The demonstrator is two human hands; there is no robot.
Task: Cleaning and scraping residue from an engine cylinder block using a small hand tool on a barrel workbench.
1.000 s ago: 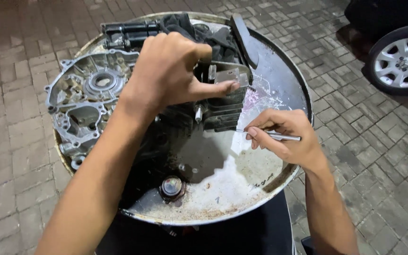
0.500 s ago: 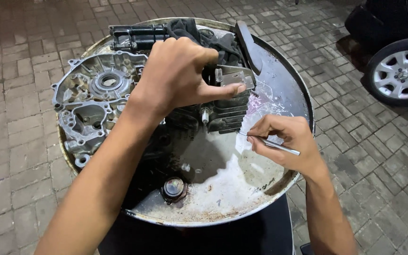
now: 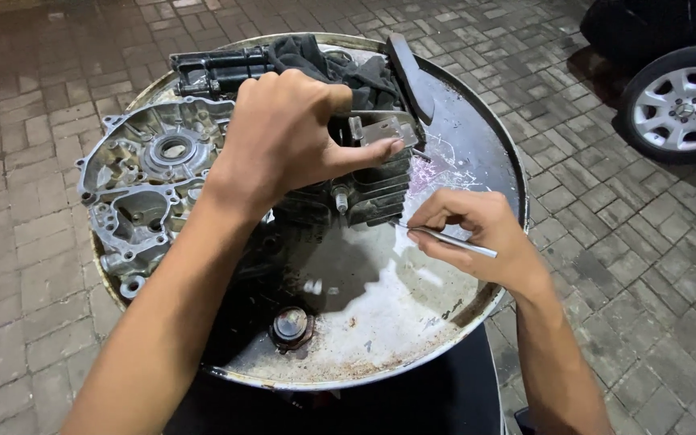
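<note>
The left hand (image 3: 287, 141) presses down, fingers curled, on the dark finned cylinder block (image 3: 364, 197) at the drum top's centre. The right hand (image 3: 477, 234), at four o'clock from it, pinches a thin metal rod (image 3: 453, 240). The rod's tip could slip off the fins and jab the bracing thumb, and the block could skid on the greasy drum top (image 3: 380, 322). Count: one block, one rod, one silver crankcase (image 3: 142, 185) at nine o'clock, one rag (image 3: 316, 60) at twelve.
</note>
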